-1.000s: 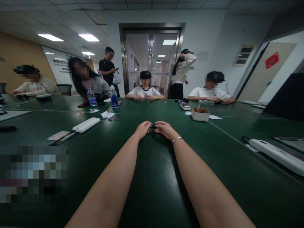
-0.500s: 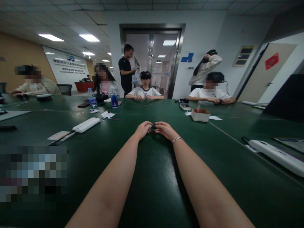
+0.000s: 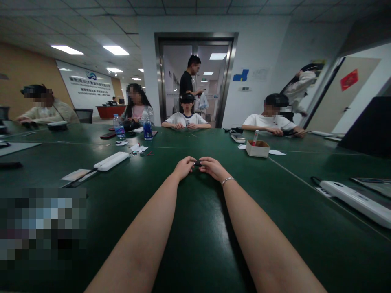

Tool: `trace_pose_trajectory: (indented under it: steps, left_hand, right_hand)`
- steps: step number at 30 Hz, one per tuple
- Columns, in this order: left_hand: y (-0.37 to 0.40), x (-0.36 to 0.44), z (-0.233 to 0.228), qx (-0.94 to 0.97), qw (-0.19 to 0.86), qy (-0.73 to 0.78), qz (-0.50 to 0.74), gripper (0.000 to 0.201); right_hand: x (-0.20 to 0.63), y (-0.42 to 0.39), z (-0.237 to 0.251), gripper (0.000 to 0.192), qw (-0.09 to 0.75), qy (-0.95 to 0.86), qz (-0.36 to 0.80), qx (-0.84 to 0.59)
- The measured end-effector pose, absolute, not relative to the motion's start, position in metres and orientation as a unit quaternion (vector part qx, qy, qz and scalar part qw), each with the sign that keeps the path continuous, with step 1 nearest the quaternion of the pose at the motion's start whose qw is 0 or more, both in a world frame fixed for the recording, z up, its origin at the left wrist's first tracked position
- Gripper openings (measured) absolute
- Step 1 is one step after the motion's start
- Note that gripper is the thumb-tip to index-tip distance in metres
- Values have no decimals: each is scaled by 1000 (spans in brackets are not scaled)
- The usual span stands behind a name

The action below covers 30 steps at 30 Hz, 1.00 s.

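Observation:
Out over the green table (image 3: 198, 211), both my arms reach forward and my fingers meet around one small dark object (image 3: 197, 163). It is short and narrow, with a light, shiny spot near its left end; its kind is too small to make out. My left hand (image 3: 184, 168) pinches the left end between thumb and fingers. From the other side, my right hand (image 3: 212, 167), with a silver bracelet (image 3: 228, 180) at the wrist, is closed on the right end. Fingertips cover much of the object.
A white power strip (image 3: 111, 161) lies to the left, another power strip (image 3: 356, 201) to the right. Beyond my hands are a small open box (image 3: 258, 149), paper scraps (image 3: 139, 149) and two bottles (image 3: 148, 129). Several people sit across the table. A blurred patch covers the lower left.
My hands stay almost in place, with less of the object's shiny part showing. Behind the table, the standing person in black has moved right, and the one in a light top has also moved right.

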<state>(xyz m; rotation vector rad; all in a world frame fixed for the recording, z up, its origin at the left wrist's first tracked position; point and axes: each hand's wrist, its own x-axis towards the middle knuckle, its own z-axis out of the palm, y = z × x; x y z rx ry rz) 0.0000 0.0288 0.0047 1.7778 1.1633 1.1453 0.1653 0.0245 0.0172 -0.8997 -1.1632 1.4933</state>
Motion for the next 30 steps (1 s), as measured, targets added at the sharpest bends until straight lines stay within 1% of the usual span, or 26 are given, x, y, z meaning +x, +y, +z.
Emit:
trace_pose_trajectory:
  steps: [4, 10, 16, 30]
  left_hand:
    - [29, 0, 6, 691, 361, 453, 433, 26]
    - [29, 1, 5, 685, 348, 457, 447, 24]
    - [29, 1, 7, 679, 375, 447, 446, 27]
    - [37, 2, 0, 679, 384, 434, 452, 29]
  right_hand:
    - [165, 25, 17, 14, 500, -483, 615, -373]
    - [165, 24, 18, 15, 499, -477, 617, -378]
    - [167, 24, 18, 14, 502, -479, 615, -374]
    - [168, 23, 17, 15, 500, -485, 616, -368]
